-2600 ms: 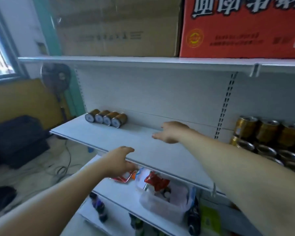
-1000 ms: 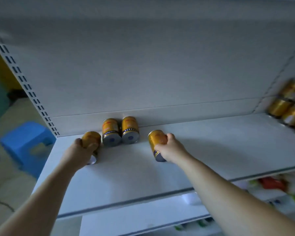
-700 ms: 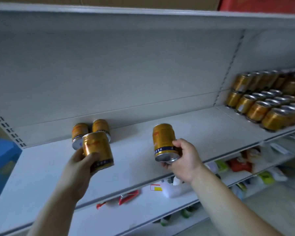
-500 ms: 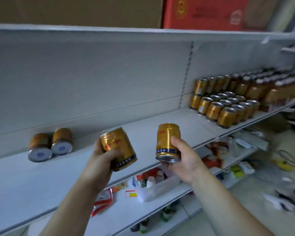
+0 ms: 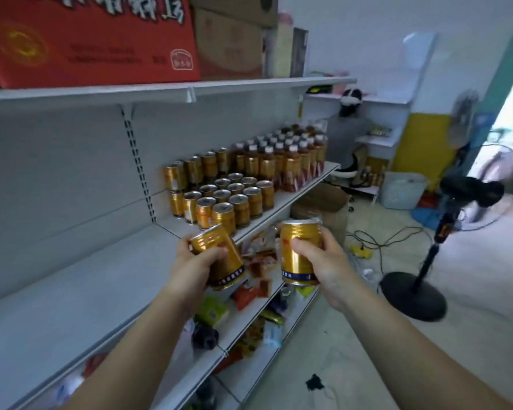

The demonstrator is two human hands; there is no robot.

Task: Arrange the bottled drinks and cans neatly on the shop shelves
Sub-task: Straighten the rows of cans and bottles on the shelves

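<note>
Left hand [image 5: 196,267] is wrapped round a gold drink can with a dark band at its base [image 5: 228,270], tilted. Right hand [image 5: 323,261] grips a second gold can [image 5: 293,267] upright, thumb across the front. Both cans are in the air, just in front of the block of upright gold cans [image 5: 228,199] on the white metal shelf [image 5: 71,291]. One per hand so both can go down together; my guess is they extend that block's front row. White-capped bottles [image 5: 282,161] stand just beyond the block.
</note>
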